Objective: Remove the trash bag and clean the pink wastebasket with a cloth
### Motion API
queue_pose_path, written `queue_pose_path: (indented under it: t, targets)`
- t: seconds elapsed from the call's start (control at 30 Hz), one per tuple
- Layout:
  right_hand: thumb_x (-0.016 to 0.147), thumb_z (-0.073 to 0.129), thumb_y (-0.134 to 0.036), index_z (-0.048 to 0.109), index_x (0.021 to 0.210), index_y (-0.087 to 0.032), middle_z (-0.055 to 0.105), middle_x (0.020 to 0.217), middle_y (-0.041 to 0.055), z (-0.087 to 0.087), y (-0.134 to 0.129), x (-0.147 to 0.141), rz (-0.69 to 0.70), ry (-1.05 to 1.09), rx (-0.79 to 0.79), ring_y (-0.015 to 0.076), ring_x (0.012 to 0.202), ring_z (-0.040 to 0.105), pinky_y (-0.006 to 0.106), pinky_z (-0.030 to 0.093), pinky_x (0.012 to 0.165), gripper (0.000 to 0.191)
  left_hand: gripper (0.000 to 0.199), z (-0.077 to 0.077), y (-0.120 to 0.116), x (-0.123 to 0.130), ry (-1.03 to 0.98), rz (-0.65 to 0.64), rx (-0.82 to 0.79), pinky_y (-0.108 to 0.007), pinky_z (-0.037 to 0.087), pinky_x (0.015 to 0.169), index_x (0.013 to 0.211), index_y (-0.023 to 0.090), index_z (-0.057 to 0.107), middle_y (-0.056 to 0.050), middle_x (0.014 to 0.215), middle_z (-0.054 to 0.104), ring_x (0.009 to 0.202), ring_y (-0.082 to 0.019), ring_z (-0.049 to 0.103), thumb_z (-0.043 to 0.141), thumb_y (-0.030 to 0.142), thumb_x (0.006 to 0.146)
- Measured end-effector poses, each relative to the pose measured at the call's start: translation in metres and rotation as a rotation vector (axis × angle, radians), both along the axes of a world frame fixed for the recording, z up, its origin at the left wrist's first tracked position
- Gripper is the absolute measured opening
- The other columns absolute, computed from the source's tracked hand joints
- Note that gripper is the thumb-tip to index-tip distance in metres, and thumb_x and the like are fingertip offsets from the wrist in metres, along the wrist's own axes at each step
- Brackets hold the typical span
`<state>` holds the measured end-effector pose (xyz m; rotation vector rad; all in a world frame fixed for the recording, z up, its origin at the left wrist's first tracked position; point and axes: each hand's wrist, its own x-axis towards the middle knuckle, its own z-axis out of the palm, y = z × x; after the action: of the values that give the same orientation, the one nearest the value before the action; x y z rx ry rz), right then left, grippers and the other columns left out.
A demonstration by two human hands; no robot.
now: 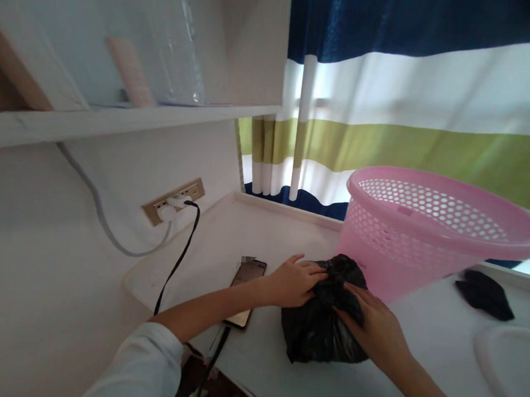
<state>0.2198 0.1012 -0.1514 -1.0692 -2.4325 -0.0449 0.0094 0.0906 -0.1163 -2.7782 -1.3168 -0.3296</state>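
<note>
A full black plastic bag (pixel 323 334) sits on the white table, its top gathered into a bunch. My left hand (pixel 293 281) reaches in from the left, its fingers closed on the gathered plastic. From the right, my right hand (pixel 374 323) grips the other side of the bunch between thumb and fingers. The bag hides some of the fingertips. Just behind the bag stands a pink perforated plastic basket (pixel 394 245). Under my left forearm lies a phone (pixel 247 276), partly covered by the arm.
A wall socket (pixel 173 200) with plugs feeds a black cable (pixel 182 250) that runs past the table's left edge. A small black item (pixel 484 293) and a pale ring (pixel 480 350) lie at the right. A shelf (pixel 161 114) overhangs the left; a striped curtain (pixel 420 88) hangs behind.
</note>
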Motion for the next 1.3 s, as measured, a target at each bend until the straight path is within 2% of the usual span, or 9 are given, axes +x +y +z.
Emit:
queue_pose_path:
  t: [0.3,0.37,0.43,0.57,0.67,0.8,0.97,1.13,1.3]
  targets:
    - [0.079,0.032,-0.054,0.051,0.107,-0.023,0.061,0.095,0.0054,0.068,0.058,-0.126,-0.134,0.085,-0.051,0.0201,0.078,0.058,0.029,0.041,0.06,0.046,0.038,0.063,0.054,-0.106,0.111,0.282,0.156,-0.043,0.019,0.098,0.112,0.027,0.047,-0.002,0.116,0.051,0.108,-0.018,0.043,0.037,0.016,0.077]
    - [0.079,0.027,-0.058,0.048,0.11,-0.021,0.06,0.096,0.0076,0.079,0.073,-0.157,-0.173,0.107,-0.036,0.0216,0.081,0.057,0.03,0.04,0.062,0.053,0.041,0.077,0.071,-0.132,0.152,0.354,0.211,-0.044,0.015,0.099,0.115,0.03,0.043,-0.001,0.122,0.046,0.113,-0.018,0.039,0.034,0.013,0.078]
    - [0.076,0.024,-0.063,0.037,0.121,-0.019,0.056,0.103,0.0113,0.085,0.085,-0.182,-0.192,0.11,-0.031,0.0239,0.087,0.055,0.032,0.04,0.066,0.065,0.049,0.087,0.086,-0.158,0.193,0.45,0.221,-0.046,0.013,0.099,0.124,0.031,0.03,-0.003,0.133,0.033,0.12,-0.019,0.03,0.035,0.013,0.079]
    - [0.069,0.023,-0.071,0.011,0.134,-0.012,0.036,0.126,0.0194,0.082,0.093,-0.201,-0.204,0.052,0.073,0.0304,0.106,0.042,0.043,0.032,0.082,0.088,0.079,0.088,0.1,-0.201,0.256,0.652,0.052,-0.05,0.015,0.097,0.132,0.027,0.0,-0.009,0.141,0.006,0.126,-0.027,0.016,0.052,0.029,0.072]
    - [0.071,0.017,-0.07,0.009,0.134,-0.014,0.026,0.133,0.0173,0.075,0.087,-0.191,-0.184,0.032,0.168,0.0305,0.117,0.028,0.049,0.021,0.091,0.085,0.083,0.079,0.096,-0.215,0.294,0.667,-0.022,-0.053,0.013,0.096,0.132,0.03,-0.002,-0.008,0.141,-0.002,0.127,-0.029,0.009,0.054,0.032,0.071]
    - [0.073,0.013,-0.068,0.011,0.134,-0.013,0.025,0.134,0.0175,0.072,0.078,-0.169,-0.201,-0.016,0.171,0.0307,0.121,0.022,0.052,0.015,0.092,0.082,0.071,0.067,0.087,-0.208,0.314,0.673,-0.04,-0.06,0.004,0.093,0.131,0.033,0.008,-0.006,0.142,0.001,0.127,-0.031,0.007,0.05,0.035,0.074]
    - [0.075,0.013,-0.065,0.016,0.133,-0.015,0.022,0.135,0.017,0.074,0.062,-0.143,-0.244,-0.099,0.171,0.0319,0.122,0.017,0.056,0.007,0.093,0.077,0.061,0.062,0.084,-0.176,0.306,0.607,0.004,-0.063,0.002,0.091,0.13,0.034,0.015,-0.006,0.141,0.007,0.127,-0.032,0.007,0.045,0.04,0.076]
    - [0.076,0.015,-0.064,0.019,0.133,-0.014,0.021,0.136,0.0174,0.066,0.039,-0.104,-0.299,-0.121,0.166,0.0326,0.123,0.014,0.057,0.0,0.093,0.076,0.058,0.047,0.08,-0.125,0.258,0.5,0.033,-0.062,0.005,0.092,0.13,0.034,0.014,-0.006,0.141,0.009,0.126,-0.032,0.008,0.038,0.046,0.079]
    - [0.077,0.018,-0.061,0.02,0.133,-0.014,0.02,0.136,0.017,0.036,0.011,-0.055,-0.369,-0.141,0.102,0.0324,0.124,0.011,0.057,-0.004,0.093,0.073,0.057,0.012,0.066,-0.06,0.217,0.297,0.033,-0.062,0.001,0.092,0.13,0.033,0.015,-0.006,0.141,0.008,0.127,-0.032,0.004,0.038,0.043,0.08]
